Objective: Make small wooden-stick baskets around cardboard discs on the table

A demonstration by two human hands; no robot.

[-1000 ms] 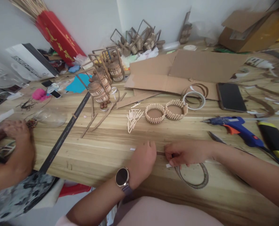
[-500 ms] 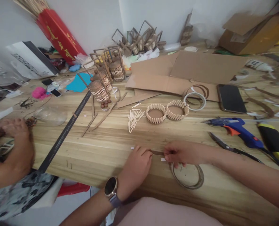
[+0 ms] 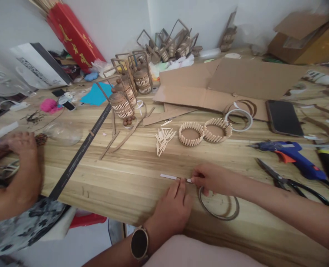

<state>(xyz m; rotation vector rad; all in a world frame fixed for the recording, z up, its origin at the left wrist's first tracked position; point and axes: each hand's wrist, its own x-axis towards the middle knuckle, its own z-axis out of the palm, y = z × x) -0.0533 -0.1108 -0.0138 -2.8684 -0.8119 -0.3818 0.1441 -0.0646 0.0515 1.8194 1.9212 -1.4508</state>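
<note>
A narrow white strip (image 3: 168,176) lies on the wooden table, running under the fingertips of my left hand (image 3: 174,204). The left fingers are stretched out and press flat on it, with a short brown part showing at their tips. My right hand (image 3: 206,176) is closed in a pinch at the strip's right end. Below the right fingers lies a loose brown strip coiled into a ring (image 3: 218,217), its upper edge partly hidden by that hand. Two rings edged with small wooden pegs (image 3: 191,134) stand farther back, beside a pile of loose short sticks (image 3: 164,139).
Scissors (image 3: 283,181), a blue glue gun (image 3: 295,152) and a phone (image 3: 283,118) lie to the right. Cardboard sheets (image 3: 186,92) and small lidded baskets (image 3: 121,105) are at the back. At left, a co-worker's hands (image 3: 24,148) are on the table beside a black strip (image 3: 81,152).
My left hand has shifted right, closer to my right hand. More of the white strip shows to the left of its fingers. The view has shifted slightly.
</note>
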